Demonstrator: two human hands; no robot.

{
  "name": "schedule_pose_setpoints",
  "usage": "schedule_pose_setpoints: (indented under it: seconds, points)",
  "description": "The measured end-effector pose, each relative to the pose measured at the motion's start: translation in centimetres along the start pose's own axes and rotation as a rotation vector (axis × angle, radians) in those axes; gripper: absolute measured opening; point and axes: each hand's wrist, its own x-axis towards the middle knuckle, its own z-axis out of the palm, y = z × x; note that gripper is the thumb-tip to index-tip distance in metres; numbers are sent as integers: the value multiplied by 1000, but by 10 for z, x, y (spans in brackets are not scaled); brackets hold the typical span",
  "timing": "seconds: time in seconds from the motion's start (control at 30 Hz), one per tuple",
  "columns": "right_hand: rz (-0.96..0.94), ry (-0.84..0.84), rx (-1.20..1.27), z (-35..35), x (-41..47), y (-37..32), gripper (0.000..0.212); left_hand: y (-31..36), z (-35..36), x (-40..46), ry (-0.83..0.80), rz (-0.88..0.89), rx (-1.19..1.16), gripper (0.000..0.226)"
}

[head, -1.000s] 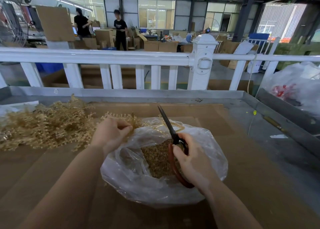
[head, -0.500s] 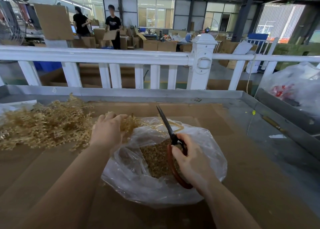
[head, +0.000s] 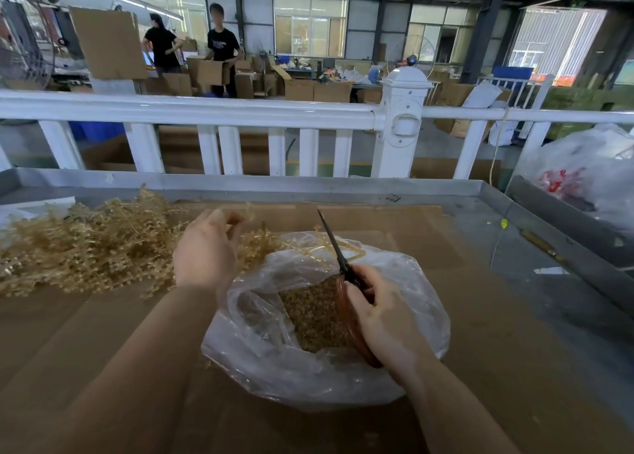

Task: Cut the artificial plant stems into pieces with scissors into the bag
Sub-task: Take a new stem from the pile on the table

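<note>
Right hand (head: 384,316) grips closed scissors (head: 338,258) above the bag (head: 274,361).
Left hand (head: 206,247), fingers loosely curled, grip indeterminate, touches stems (head: 85,247) left of the bag.

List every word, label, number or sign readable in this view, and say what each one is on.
No text here can be read.
Black T-shirt of the person at the back: pale print on the chest, too small and blurred to read.
Clear plastic bag at the right: red marking, too blurred to read.
Scissors and the clear bag under them: no marking visible.
</note>
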Motion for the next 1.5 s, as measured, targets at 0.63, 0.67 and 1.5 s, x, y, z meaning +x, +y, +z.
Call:
schedule_pose_setpoints:
  seconds: [0.63, 0.67, 1.5]
  points:
    - [12, -5, -3, -1, -2, 3, 30, -13, 20, -3, -446, 180, 461, 64]
    - [11, -6, -3, 0, -2, 4, 30, -14, 22, -2, -420, 187, 463, 63]
    - [-77, -16, 4, -1, -5, 2, 21, 6, 11, 6, -379, 372, 572, 6]
